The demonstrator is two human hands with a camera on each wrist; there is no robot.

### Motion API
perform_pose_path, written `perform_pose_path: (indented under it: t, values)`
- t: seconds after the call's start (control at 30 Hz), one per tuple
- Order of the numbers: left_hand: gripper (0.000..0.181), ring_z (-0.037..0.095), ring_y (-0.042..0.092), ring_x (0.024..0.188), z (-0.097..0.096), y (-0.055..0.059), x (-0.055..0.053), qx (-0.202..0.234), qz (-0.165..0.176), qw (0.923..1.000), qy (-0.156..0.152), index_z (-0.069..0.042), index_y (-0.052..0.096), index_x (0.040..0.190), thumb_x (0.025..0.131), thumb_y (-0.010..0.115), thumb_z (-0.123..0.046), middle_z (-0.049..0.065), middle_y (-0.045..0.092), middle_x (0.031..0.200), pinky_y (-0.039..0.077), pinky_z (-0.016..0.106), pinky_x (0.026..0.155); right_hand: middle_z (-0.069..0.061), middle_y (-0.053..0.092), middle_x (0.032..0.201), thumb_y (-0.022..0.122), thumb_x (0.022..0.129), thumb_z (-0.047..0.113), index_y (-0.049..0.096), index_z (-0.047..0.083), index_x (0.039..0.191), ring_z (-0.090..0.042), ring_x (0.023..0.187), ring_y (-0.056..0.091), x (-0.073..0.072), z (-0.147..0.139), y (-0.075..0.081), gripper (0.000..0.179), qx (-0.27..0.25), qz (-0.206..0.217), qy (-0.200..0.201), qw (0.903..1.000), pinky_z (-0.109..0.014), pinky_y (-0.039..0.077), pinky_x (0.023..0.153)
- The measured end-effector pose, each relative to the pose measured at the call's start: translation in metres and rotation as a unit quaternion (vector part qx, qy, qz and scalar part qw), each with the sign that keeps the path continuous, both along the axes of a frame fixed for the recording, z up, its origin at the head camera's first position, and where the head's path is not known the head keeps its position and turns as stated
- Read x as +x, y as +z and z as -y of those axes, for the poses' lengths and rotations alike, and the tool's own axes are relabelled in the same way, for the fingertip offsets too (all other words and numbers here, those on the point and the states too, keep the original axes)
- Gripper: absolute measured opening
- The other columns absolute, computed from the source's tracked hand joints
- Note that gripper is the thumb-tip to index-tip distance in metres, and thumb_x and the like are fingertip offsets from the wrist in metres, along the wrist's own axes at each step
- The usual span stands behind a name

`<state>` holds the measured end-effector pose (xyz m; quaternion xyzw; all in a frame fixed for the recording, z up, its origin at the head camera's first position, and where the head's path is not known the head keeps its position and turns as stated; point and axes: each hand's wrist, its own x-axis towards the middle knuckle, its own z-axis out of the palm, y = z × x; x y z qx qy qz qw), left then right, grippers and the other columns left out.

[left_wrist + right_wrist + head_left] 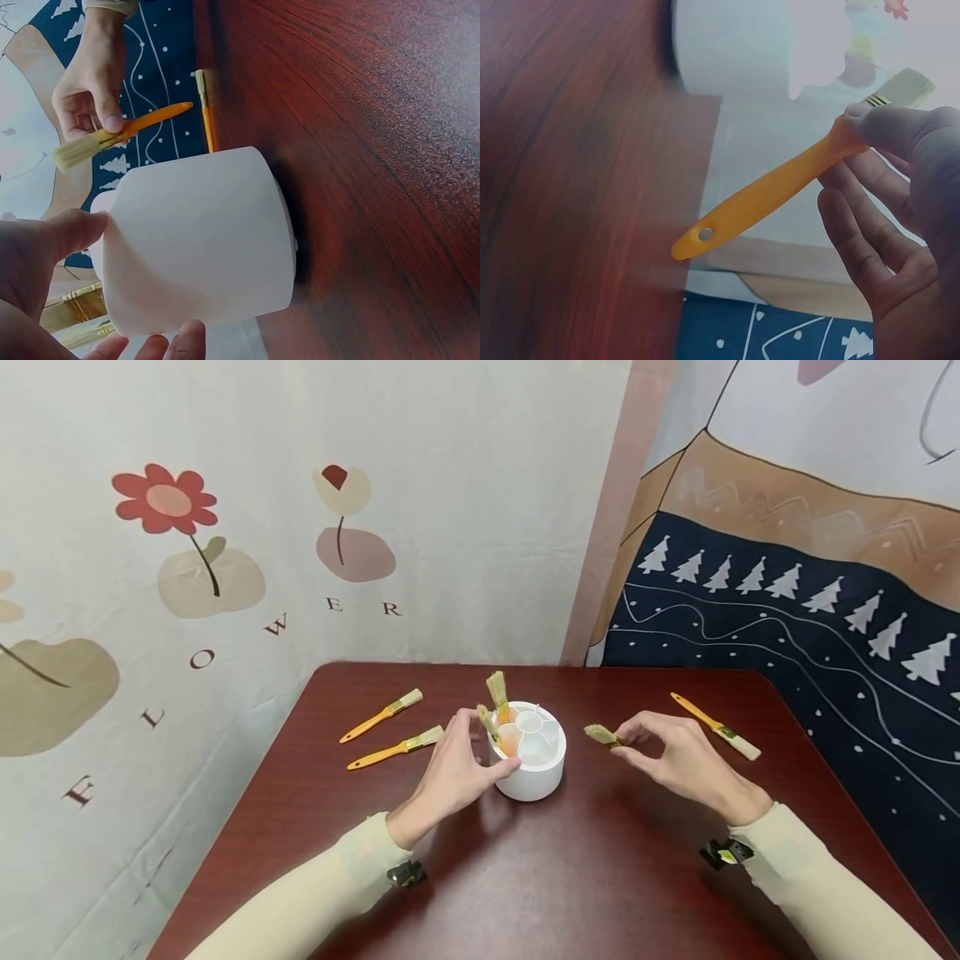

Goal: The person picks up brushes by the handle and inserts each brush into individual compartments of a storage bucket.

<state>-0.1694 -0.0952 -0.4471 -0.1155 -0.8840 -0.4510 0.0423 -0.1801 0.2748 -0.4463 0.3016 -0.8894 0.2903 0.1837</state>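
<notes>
My left hand (453, 764) grips a round white brush holder (528, 785) with divided compartments, thumb at the near rim and fingers around its left side. Two paintbrushes stand bristles up in the holder's left compartments: one at the back (497, 689) and one nearer my fingers (487, 722). To the right of the holder, my right hand (678, 756) pinches another paintbrush (772, 191) near its ferrule. This brush has a yellow handle with a hole at the end; its bristles point up and its handle slants down above the table, as the right wrist view shows.
On the dark red table (570, 877), two yellow-handled brushes lie at the left, a farther one (381, 717) and a nearer one (396, 748). Another brush (716, 727) lies at the right beyond my right hand. A printed cloth (480, 527) hangs behind the table's back edge.
</notes>
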Motion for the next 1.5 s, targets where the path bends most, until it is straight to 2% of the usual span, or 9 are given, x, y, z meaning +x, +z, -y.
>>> perform_pose_path:
  t: [0.27, 0.4, 0.67, 1.1, 1.5]
  values:
    - [0.074, 0.039, 0.073, 0.127, 0.0, 0.001, -0.001, -0.003, 0.005, 1.0, 0.001, -0.006, 0.057, 0.142, 0.09, 0.101, -0.034, 0.02, 0.068, 0.137, 0.063, 0.054, 0.109, 0.009, 0.085, 0.105, 0.102, 0.088, 0.005, 0.08, 0.023, 0.114, -0.004, 0.091, 0.077, 0.002, 0.011, 0.01, 0.039, -0.022, 0.003, 0.0, 0.9998, -0.016, 0.066, 0.087]
    - [0.075, 0.04, 0.073, 0.128, 0.001, -0.001, -0.001, -0.004, 0.009, 0.9999, 0.004, -0.006, 0.057, 0.142, 0.089, 0.102, -0.033, 0.023, 0.068, 0.14, 0.063, 0.056, 0.111, 0.008, 0.086, 0.106, 0.102, 0.088, 0.004, 0.079, 0.022, 0.115, -0.004, 0.091, 0.079, 0.003, 0.017, 0.015, 0.04, -0.035, 0.004, 0.008, 0.9993, -0.013, 0.065, 0.089]
    - [0.074, 0.04, 0.072, 0.127, 0.001, -0.001, -0.002, -0.011, 0.009, 0.9999, 0.006, -0.006, 0.057, 0.14, 0.089, 0.102, -0.033, 0.02, 0.068, 0.139, 0.062, 0.054, 0.109, 0.007, 0.086, 0.105, 0.103, 0.085, 0.001, 0.08, 0.02, 0.114, -0.006, 0.09, 0.08, 0.004, 0.029, 0.026, 0.042, -0.057, -0.019, 0.029, 0.9977, -0.008, 0.061, 0.092]
    - [0.071, 0.038, 0.069, 0.119, -0.001, 0.006, -0.003, -0.022, 0.007, 0.9997, 0.007, -0.005, 0.056, 0.133, 0.088, 0.103, -0.034, 0.018, 0.067, 0.135, 0.058, 0.041, 0.097, 0.006, 0.085, 0.101, 0.103, 0.083, -0.001, 0.08, 0.016, 0.114, -0.005, 0.088, 0.077, 0.007, 0.047, 0.041, 0.042, -0.09, -0.026, 0.053, 0.9942, -0.013, 0.065, 0.09]
    - [0.072, 0.039, 0.069, 0.122, -0.001, 0.005, -0.006, -0.021, 0.01, 0.9997, -0.001, -0.006, 0.057, 0.134, 0.088, 0.104, -0.035, 0.019, 0.068, 0.138, 0.059, 0.044, 0.099, 0.007, 0.083, 0.099, 0.103, 0.083, -0.003, 0.079, 0.015, 0.111, -0.005, 0.088, 0.076, 0.011, 0.064, 0.05, 0.041, -0.119, -0.026, 0.064, 0.9904, -0.018, 0.068, 0.088]
